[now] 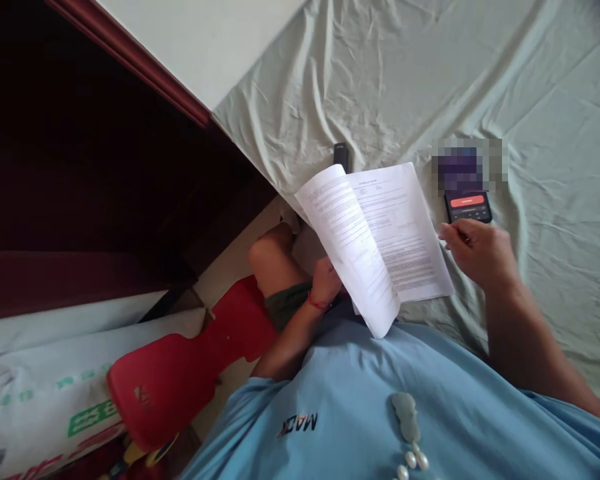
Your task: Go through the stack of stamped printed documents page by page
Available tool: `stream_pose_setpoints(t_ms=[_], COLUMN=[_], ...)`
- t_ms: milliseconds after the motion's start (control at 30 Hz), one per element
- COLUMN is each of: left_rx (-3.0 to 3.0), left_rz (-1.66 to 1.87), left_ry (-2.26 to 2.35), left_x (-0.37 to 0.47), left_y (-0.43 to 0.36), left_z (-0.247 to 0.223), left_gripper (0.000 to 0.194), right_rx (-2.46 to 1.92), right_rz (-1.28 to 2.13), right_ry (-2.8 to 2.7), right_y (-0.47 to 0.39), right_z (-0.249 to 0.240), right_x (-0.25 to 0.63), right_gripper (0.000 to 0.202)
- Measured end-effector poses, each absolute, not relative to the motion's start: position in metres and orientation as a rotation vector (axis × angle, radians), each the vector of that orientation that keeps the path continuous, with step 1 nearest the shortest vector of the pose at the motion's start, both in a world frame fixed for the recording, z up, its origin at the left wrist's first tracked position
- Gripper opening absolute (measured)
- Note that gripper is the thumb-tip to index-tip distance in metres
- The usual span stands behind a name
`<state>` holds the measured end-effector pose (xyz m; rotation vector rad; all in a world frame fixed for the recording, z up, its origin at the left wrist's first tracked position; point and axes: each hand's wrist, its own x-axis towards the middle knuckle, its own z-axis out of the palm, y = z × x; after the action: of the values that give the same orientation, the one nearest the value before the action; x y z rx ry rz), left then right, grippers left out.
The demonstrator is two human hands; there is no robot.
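Printed white sheets (415,247) lie on the pale green cloth, with a curled page (353,247) lifted over their left part. My left hand (326,281), a red string on its wrist, is closed at the left edge of the papers, its fingertips partly hidden behind the curled page. Just right of the sheets, my right hand (477,250) is held with curled fingers, thumb and forefinger together near the paper's edge; whether anything is between them is too small to tell. A phone (469,207) with a lit screen, partly pixelated, rests beyond that hand.
Behind the papers, a small black object (341,156) lies on the wrinkled cloth (405,87). To the lower left are a red plastic seat (167,380) and a white printed sack (45,400). Dark red furniture (145,60) stands at the left.
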<state>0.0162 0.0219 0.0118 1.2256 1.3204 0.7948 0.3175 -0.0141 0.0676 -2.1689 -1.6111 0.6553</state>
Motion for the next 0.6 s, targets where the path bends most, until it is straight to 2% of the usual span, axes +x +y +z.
stream_pose_setpoints(t_ms=[100, 167, 333, 600], left_rx=[1.297, 1.323, 1.313, 1.334], left_rz=[0.824, 0.823, 0.736, 0.691], left_ry=[1.299, 1.29, 1.379, 1.398], left_x=[0.013, 0.012, 0.015, 0.018], left_y=[0.021, 0.022, 0.023, 0.025], left_z=[0.008, 0.008, 0.016, 0.022], left_gripper=[0.011, 0.011, 0.01, 0.015], right_rx=[-2.334, -2.382, -2.549, -2.548], right_rz=[0.469, 0.428, 0.513, 0.705], right_ry=[-1.549, -1.561, -1.613, -1.691], right_y=[-0.018, -0.018, -0.012, -0.008], right_z=[0.066, 0.067, 0.066, 0.062], right_x=[0.32, 0.32, 0.316, 0.31], right_gripper=[0.025, 0.025, 0.031, 0.032])
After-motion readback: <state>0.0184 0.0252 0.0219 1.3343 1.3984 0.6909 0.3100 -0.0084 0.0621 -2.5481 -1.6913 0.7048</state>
